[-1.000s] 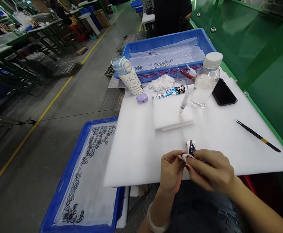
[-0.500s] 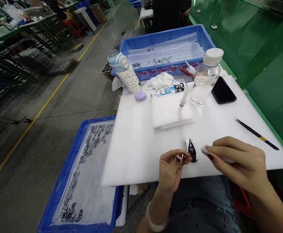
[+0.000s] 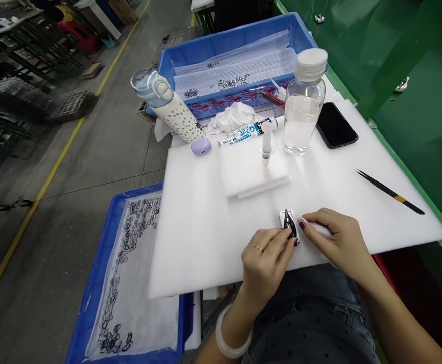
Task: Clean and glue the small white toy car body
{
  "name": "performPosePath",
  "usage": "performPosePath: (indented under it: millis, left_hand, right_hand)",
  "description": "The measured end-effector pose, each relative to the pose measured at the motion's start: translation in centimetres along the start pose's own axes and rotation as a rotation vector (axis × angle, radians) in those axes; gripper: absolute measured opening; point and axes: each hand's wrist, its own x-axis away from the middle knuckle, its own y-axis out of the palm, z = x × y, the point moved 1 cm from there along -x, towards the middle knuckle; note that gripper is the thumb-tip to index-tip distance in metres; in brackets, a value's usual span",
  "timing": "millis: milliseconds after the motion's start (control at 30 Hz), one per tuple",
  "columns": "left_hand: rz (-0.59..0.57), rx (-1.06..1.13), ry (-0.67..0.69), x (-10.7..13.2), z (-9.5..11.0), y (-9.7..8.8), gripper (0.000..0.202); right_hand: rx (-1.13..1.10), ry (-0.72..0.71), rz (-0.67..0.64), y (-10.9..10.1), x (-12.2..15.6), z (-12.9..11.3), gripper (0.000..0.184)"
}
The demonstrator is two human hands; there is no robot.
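Small piece (image 3: 289, 225) on foam sheet (image 3: 198, 227), pad (image 3: 244, 174) behind

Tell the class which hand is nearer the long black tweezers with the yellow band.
Right. The right hand sits left of the tweezers; the left hand lies farther left.

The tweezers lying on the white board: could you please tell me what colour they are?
They are black with a single yellow band: tweezers, seen best in the head view.

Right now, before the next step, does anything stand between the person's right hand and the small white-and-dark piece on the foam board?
Nothing visible does. The right hand sits just beside the small white-and-dark piece, with only the white scrap held in its fingers at that side. The left hand touches the piece from the other side.
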Motion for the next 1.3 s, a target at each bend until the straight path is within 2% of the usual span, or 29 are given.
performPosePath:
  millis: [167,467,733,833,967,1067,1133,1200,1300]
  left_hand:
    - [-0.055,-0.061,0.025,0.3,0.0,0.3,0.018]
    - [-0.08,0.065,-0.227,0.0,-0.6,0.1,0.03]
    - [-0.108,0.117,-0.271,-0.2,-0.7,0.0,0.031]
    - [-0.192,0.135,-0.287,-0.3,-1.1,-0.4,0.044]
    - [-0.444,0.11,-0.212,-1.6,-1.7,-1.3,0.076]
    - [-0.579,0.083,-0.129,-2.5,-1.8,-1.2,0.071]
    - [-0.537,0.058,-0.151,-2.5,-1.8,-0.6,0.061]
    - [-0.418,0.013,-0.223,-2.0,-1.6,-0.1,0.058]
    - [-0.282,-0.011,-0.289,-1.0,-1.5,0.0,0.058]
  right_hand:
    - [0.023,-0.007,-0.061,0.1,0.1,0.1,0.015]
    - [0.058,-0.012,-0.075,0.2,0.2,0.0,0.016]
    - [0.086,-0.008,-0.051,0.3,0.1,-0.2,0.015]
    - [0.102,0.011,-0.027,0.6,0.2,-0.3,0.016]
    - [0.146,0.043,-0.043,0.8,-0.1,-0.4,0.018]
    - [0.163,0.034,-0.064,0.7,-0.3,-0.2,0.017]
    - [0.134,-0.009,-0.077,0.4,-0.1,0.1,0.015]
    - [0.082,-0.065,-0.049,0.0,0.3,0.4,0.013]
    - [0.068,-0.208,0.105,-0.3,1.6,0.6,0.019]
